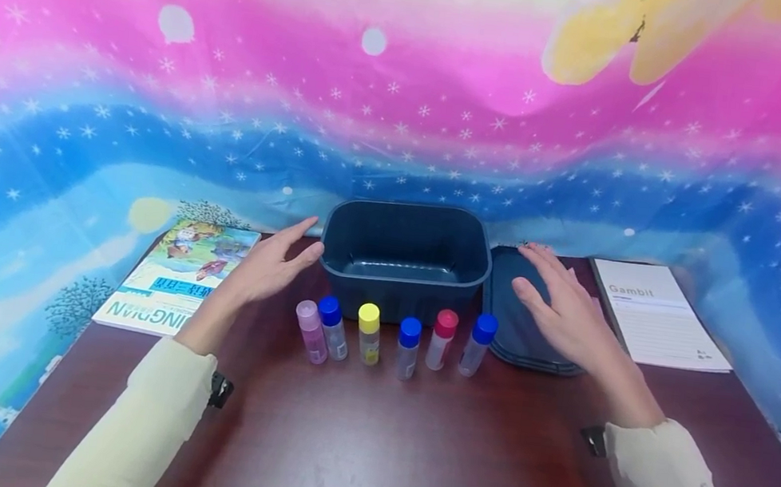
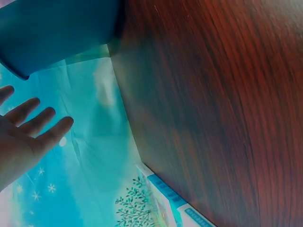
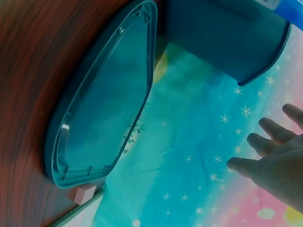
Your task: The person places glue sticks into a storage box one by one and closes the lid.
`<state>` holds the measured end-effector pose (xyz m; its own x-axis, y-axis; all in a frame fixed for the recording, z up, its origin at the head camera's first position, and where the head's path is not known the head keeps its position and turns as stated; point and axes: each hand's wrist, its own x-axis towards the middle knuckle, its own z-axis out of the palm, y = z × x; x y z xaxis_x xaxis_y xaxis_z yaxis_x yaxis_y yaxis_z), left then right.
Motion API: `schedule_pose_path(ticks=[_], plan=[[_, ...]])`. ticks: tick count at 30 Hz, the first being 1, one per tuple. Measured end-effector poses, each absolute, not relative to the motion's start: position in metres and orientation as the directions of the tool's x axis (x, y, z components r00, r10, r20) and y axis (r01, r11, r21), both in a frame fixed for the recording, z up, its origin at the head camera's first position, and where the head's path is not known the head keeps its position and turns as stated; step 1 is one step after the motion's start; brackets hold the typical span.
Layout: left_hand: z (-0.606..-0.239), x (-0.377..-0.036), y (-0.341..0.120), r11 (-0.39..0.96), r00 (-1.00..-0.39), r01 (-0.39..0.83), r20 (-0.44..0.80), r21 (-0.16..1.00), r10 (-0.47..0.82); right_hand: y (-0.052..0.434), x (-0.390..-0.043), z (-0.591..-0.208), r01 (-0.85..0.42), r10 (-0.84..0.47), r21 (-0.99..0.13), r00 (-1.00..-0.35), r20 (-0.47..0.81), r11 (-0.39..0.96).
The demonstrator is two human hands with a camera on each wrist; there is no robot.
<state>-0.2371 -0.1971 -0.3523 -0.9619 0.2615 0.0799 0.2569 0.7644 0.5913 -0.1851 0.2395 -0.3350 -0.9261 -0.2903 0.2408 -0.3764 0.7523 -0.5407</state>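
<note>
while the left hand (image 1: 278, 264) is hovering just beside the left end of the dark blue box (image 1: 393, 296), its fingers are pointing forward, straight and spread apart. the right hand (image 1: 564, 305) is hovering over the dark lid (image 1: 516, 330), its fingers also reaching out straight and a little apart, the thumb standing off from them. the box is sitting open side up on the brown surface (image 1: 367, 450), between the two hands, and the lid is lying just to its right. standing upright in a loose row before the box are, from left to right, a purple tube (image 1: 312, 337), a first blue-capped tube (image 1: 335, 338), a yellow-capped tube (image 1: 368, 341), a second blue-capped tube (image 1: 407, 355), a red-capped tube (image 1: 440, 345) and a third blue-capped tube (image 1: 475, 354). a book (image 1: 167, 266) is lying at the far left, a notepad (image 1: 667, 323) at the far right, and a patterned cloth (image 1: 406, 109) is hanging behind everything.
</note>
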Motion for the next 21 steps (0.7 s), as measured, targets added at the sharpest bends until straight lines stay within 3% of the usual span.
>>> schedule_pose_path(ticks=[9,15,21], plan=[[-0.352,-0.242,-0.196,0.651,-0.958,0.26,0.104,0.714,0.268,0.235,-0.18,-0.341,-0.394,-0.317,-0.663,-0.917,0.241,0.636],[-0.353,-0.245,-0.194,0.448,-0.964,0.177,0.061,0.877,0.261,0.236,-0.178,-0.35,-0.442,-0.403,-0.726,-0.882,0.243,0.527],[-0.355,-0.248,-0.193,0.267,-0.964,0.115,0.043,0.957,0.261,0.236,-0.178,-0.355,-0.462,-0.459,-0.763,-0.854,0.246,0.451]])
